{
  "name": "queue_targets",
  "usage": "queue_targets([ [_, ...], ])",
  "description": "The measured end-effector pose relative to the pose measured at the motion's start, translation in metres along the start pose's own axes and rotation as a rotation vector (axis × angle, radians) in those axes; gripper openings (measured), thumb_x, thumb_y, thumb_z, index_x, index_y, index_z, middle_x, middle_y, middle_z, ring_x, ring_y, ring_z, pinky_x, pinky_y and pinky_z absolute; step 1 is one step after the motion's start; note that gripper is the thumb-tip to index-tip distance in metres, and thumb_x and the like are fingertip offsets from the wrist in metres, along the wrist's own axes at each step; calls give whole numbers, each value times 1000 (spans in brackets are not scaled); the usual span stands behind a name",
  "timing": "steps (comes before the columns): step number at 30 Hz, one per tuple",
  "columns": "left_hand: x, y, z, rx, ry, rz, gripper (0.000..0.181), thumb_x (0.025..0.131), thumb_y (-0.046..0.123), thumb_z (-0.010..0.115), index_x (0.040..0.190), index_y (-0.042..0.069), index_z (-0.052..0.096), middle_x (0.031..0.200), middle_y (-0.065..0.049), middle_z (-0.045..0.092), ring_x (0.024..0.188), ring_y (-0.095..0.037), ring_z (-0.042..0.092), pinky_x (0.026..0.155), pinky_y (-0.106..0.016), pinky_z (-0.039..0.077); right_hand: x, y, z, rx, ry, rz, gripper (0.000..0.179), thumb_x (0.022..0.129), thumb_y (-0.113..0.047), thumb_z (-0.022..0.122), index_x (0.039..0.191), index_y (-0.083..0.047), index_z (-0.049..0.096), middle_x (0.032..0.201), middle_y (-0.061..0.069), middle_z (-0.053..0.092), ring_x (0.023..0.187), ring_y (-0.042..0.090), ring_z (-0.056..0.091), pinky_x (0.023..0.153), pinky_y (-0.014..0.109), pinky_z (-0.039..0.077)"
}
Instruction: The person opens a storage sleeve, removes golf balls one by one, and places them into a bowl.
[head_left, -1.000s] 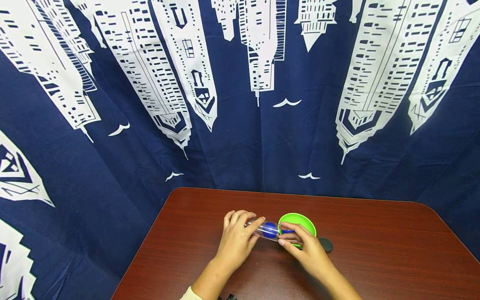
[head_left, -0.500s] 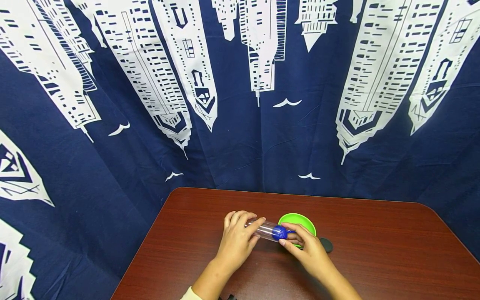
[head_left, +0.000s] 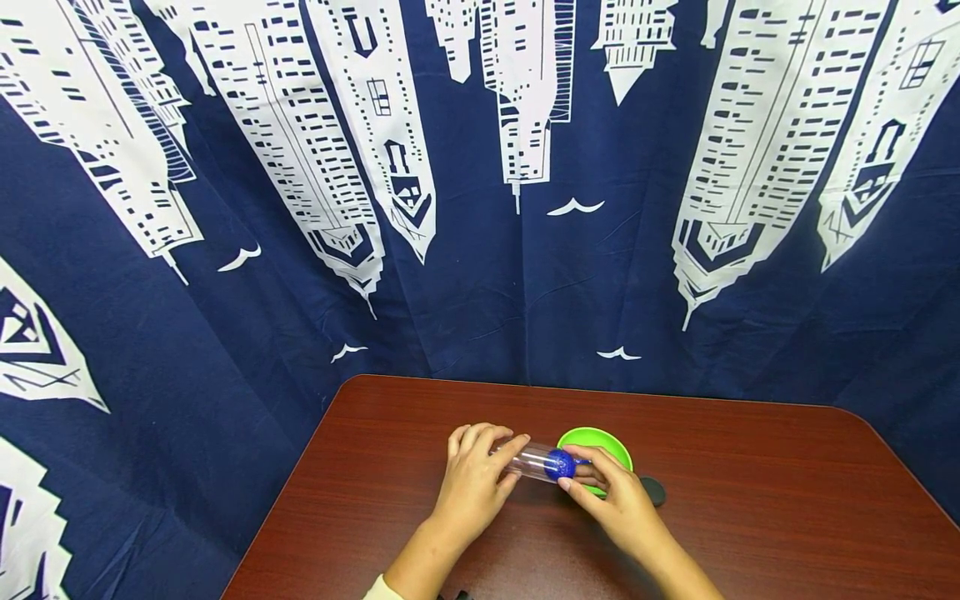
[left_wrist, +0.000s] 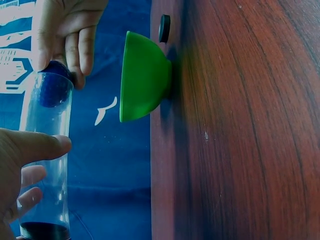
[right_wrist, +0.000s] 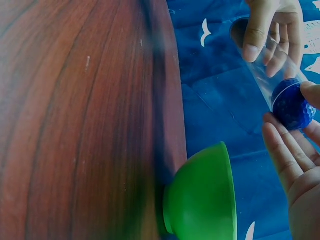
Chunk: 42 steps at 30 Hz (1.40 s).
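My left hand (head_left: 471, 479) grips a clear plastic tube (head_left: 534, 463) lying nearly level above the table. A dark base closes its left end, as the left wrist view shows. At the other end, a blue dimpled golf ball (right_wrist: 294, 107) sticks partly out of the mouth, the rest of it inside the tube. Thumb and fingers of my right hand (head_left: 617, 500) pinch that ball at the opening. A light green bowl (left_wrist: 144, 77) stands upright on the table just behind and beneath the right hand, which hides part of it in the head view.
A dark round disc (head_left: 652, 490), like a cap, lies right of the bowl on the brown wooden table (head_left: 765, 492). Behind the table hangs a navy cloth (head_left: 465, 325) printed with white buildings. A small black object (head_left: 463, 595) shows at the bottom edge.
The blue golf ball has shifted right, from inside the tube to its mouth, against the right hand's fingers. Both hands and the tube stay almost in place; the last half second shows hardly any movement.
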<state>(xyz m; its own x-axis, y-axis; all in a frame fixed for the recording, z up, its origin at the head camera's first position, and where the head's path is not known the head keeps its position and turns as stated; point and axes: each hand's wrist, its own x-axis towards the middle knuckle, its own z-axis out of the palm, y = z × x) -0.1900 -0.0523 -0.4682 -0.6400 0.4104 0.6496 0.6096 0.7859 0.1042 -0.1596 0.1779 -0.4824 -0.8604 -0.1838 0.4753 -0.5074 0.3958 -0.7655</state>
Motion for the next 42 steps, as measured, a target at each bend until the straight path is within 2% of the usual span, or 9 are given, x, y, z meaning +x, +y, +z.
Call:
queue_targets([
  [5, -1, 1, 0, -3, -25, -30, 58, 75, 29, 90, 128, 31, 68, 123, 7, 64, 120, -17, 54, 105, -45, 38, 1, -1, -2, -24, 7, -2, 43, 90, -11, 76, 130, -4, 61, 117, 7, 70, 99, 7, 71, 83, 26, 61],
  [10, -3, 1, 3, -39, -40, -64, 57, 77, 31, 89, 130, 28, 67, 123, 7, 63, 120, -17, 55, 105, -46, 40, 3, -3, -5, -39, 17, 8, 43, 91, -12, 76, 130, -5, 61, 118, 9, 69, 99, 5, 70, 83, 24, 60],
  [16, -6, -2, 5, -136, -91, -143, 56, 81, 31, 86, 133, 27, 65, 124, 9, 63, 120, -14, 57, 106, -46, 44, 5, -2, -11, -75, 49, 8, 42, 91, -11, 76, 130, -6, 61, 116, 6, 66, 99, 2, 69, 82, 20, 59],
  [21, -7, -4, 6, -235, -127, -203, 57, 84, 31, 83, 137, 24, 61, 125, 5, 63, 118, -16, 60, 102, -46, 49, 7, 2, -18, -109, 80, 30, 40, 90, -11, 76, 128, -8, 64, 112, 3, 65, 95, 5, 70, 81, 16, 58],
  [27, -9, -7, 6, -351, -168, -276, 57, 90, 33, 77, 142, 24, 55, 131, 2, 63, 120, -20, 62, 101, -46, 52, 8, 9, -26, -168, 94, 31, 41, 86, -7, 80, 124, -6, 66, 108, 2, 65, 91, 5, 70, 78, 26, 61],
  [32, -9, -10, 7, -404, -194, -319, 57, 95, 38, 71, 145, 22, 52, 135, 0, 62, 124, -23, 62, 104, -49, 51, 8, 14, -28, -243, 66, 40, 40, 83, -7, 82, 121, -6, 68, 106, -1, 66, 92, 8, 69, 79, 35, 62],
  [39, -11, -12, 10, -428, -201, -366, 58, 95, 41, 70, 143, 13, 53, 136, -6, 63, 124, -28, 63, 102, -52, 51, 6, 19, -29, -354, 1, 68, 38, 82, -13, 84, 117, -13, 69, 102, -9, 64, 92, 4, 65, 80, 34, 61],
  [42, -11, -14, 10, -439, -217, -389, 59, 96, 42, 69, 144, 12, 52, 140, -8, 61, 129, -30, 61, 106, -54, 48, 5, 20, -30, -381, -21, 73, 37, 81, -13, 84, 115, -14, 69, 101, -10, 63, 91, 3, 64, 80, 33, 60],
])
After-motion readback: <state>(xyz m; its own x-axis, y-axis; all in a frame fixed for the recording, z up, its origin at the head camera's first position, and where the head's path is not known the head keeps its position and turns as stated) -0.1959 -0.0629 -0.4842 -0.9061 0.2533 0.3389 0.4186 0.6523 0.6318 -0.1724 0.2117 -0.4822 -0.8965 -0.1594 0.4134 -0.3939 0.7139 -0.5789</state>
